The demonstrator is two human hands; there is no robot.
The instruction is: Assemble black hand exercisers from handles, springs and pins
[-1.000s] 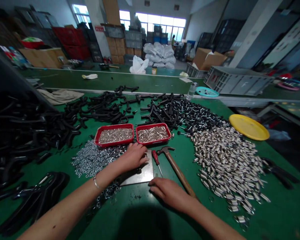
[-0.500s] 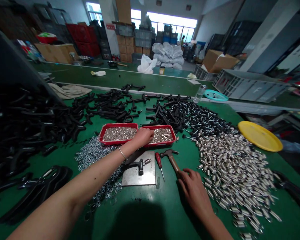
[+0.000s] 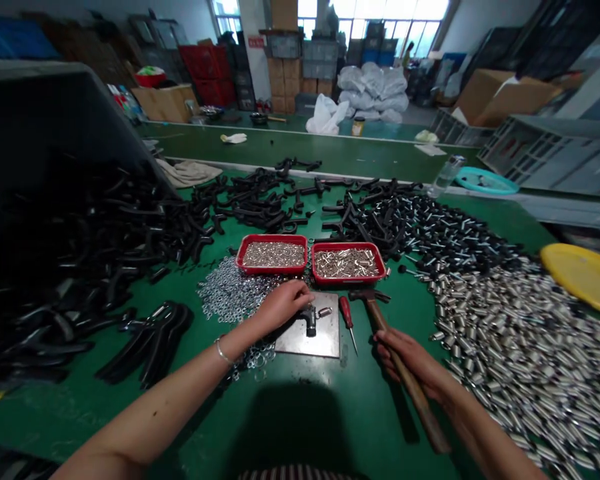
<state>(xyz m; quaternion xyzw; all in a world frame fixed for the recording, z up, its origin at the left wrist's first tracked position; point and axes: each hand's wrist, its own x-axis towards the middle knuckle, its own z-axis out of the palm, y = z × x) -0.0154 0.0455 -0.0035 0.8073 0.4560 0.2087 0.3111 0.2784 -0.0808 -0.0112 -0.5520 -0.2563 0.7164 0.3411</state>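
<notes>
My right hand point(image 3: 407, 353) is wrapped around the wooden handle of a claw hammer point(image 3: 420, 400), its head toward the red trays. My left hand point(image 3: 286, 301) is over the metal plate point(image 3: 300, 343), fingertips pinched together above a black T-shaped part point(image 3: 310, 320). Whatever is in that pinch is too small to make out. A short coil spring point(image 3: 325, 311) lies beside the black part. Right of the plate lies a red-handled screwdriver point(image 3: 347, 313). Behind stand a left red tray point(image 3: 273, 269) and a right red tray point(image 3: 349, 279), both filled with small metal pieces.
Metal rings point(image 3: 230, 293) lie heaped left of the plate. Black parts point(image 3: 145, 240) cover the table's left side. A large pile of springs point(image 3: 520, 347) spreads at right, with black-headed bolts point(image 3: 445, 230) behind it. A yellow lid point(image 3: 580, 277) sits at the far right.
My left hand has moved back from the right red tray to the black part on the plate. My right hand has closed around the hammer handle and lifted it. The view has shifted.
</notes>
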